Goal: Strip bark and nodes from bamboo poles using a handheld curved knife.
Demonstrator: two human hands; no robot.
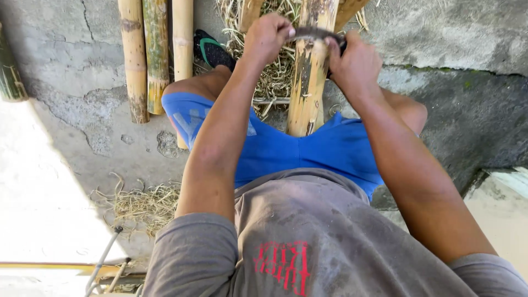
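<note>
hands (268, 37) (355, 61) on curved blade (316, 34) — across bamboo pole (308, 77)

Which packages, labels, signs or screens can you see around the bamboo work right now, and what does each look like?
No packages, signs or screens in view.
Red printed lettering: on the front of the person's grey shirt, bottom centre, blocky and worn.
Pale printed mark: on the left leg of the blue shorts, faint, whitish, partly hidden by the left forearm.
Both hands, left hand and right hand, grip a curved dark blade across the yellow-brown bamboo pole.
</note>
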